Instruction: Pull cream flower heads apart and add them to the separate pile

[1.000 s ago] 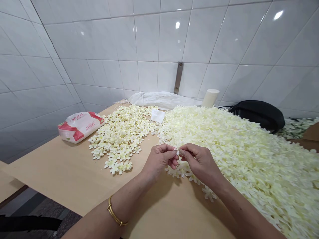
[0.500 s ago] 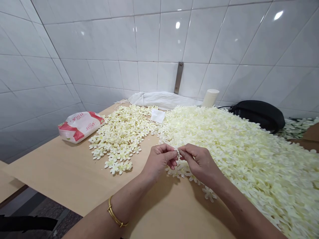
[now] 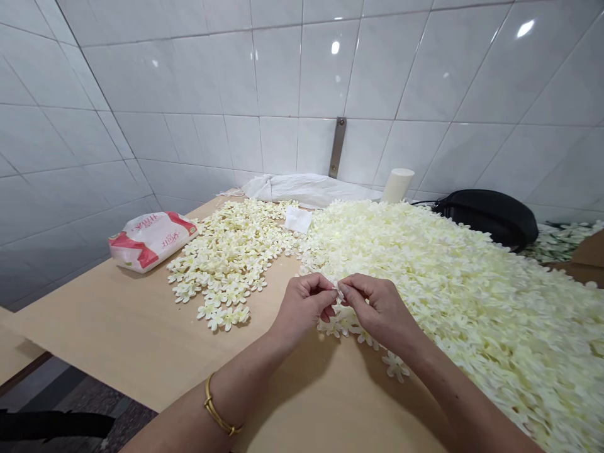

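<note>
My left hand (image 3: 309, 305) and my right hand (image 3: 372, 308) meet fingertip to fingertip above the table. Both pinch a small white artificial flower (image 3: 336, 287), mostly hidden by the fingers. Just behind and under the hands spreads a big heap of loose cream-white artificial flowers (image 3: 425, 270), filling the right side. One single flower (image 3: 395, 366) lies apart below my right wrist. To the left of my hands is a smaller pile of yellowish-white flowers (image 3: 231, 251), which look fuller than those in the big heap.
On the left lies a red-and-white tissue pack (image 3: 153, 239). A white paper piece (image 3: 298, 219) sits between the piles. Behind are white sheeting (image 3: 306, 190), a white cylinder (image 3: 397, 185) and a black case (image 3: 488, 217) by the tiled wall. A brown cardboard piece (image 3: 582, 261) stands far right.
My fingertips have drawn slightly closer together over the flower, which now shows less. The piles and other objects stay where they were.
</note>
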{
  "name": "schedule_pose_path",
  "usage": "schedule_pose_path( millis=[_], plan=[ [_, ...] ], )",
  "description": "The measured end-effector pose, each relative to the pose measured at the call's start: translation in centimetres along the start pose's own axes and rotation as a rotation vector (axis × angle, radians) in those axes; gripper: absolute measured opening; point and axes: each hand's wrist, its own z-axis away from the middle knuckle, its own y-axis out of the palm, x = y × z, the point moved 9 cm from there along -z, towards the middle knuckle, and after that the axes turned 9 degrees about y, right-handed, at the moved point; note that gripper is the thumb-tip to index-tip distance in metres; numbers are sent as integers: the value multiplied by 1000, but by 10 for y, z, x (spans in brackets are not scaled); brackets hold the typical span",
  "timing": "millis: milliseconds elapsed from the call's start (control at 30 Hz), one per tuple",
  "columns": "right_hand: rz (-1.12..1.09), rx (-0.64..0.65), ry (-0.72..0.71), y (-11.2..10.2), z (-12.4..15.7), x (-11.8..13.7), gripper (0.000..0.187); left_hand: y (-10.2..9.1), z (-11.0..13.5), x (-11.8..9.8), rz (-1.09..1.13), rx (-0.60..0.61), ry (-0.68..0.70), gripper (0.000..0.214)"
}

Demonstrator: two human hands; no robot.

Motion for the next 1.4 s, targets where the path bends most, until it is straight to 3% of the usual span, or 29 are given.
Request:
schedule_pose_path(
  millis=[167, 267, 433, 533, 633, 767, 867, 967, 1067, 1133, 1300, 1400],
  plan=[
    [16, -63, 46, -5, 0, -5, 26, 0, 0, 2, 17, 1, -3, 9],
    [55, -188, 107, -19, 0, -14, 27, -2, 0, 3, 56, -22, -12, 9],
    [363, -422, 138, -43, 0, -23, 19, -4, -1, 3, 112, -53, -16, 10],
    [296, -448, 104, -46, 1, -19, 18, -3, -3, 3, 137, -40, 1, 9],
    [-29, -263, 138, -32, -2, -20, 21, 1, -3, 5, 191, 2, 12, 9],
    [-434, 207, 221, 10, -3, -16, 35, 3, -3, 2, 184, 41, 38, 10],
    [-567, 306, 289, 18, -1, -19, 29, 1, -1, -3, 116, 24, 59, 8],
    [-624, 245, 370, 14, -1, -29, 18, 0, 0, -5, 53, 17, 62, 7],
    [-597, 177, 364, 9, -1, -30, 14, 1, 0, -3, 17, 20, 43, 7],
    [-467, 106, 332, 4, -3, -30, 13, -5, -3, -3, -1, -18, 49, 8],
    [30, -322, 196, -34, -1, -25, 11, -41, -9, -20, -164, -216, 138, 8],
    [88, -365, 135, -37, 0, -21, 11, -53, -7, -32, -370, -175, 144, 9]
  ],
)
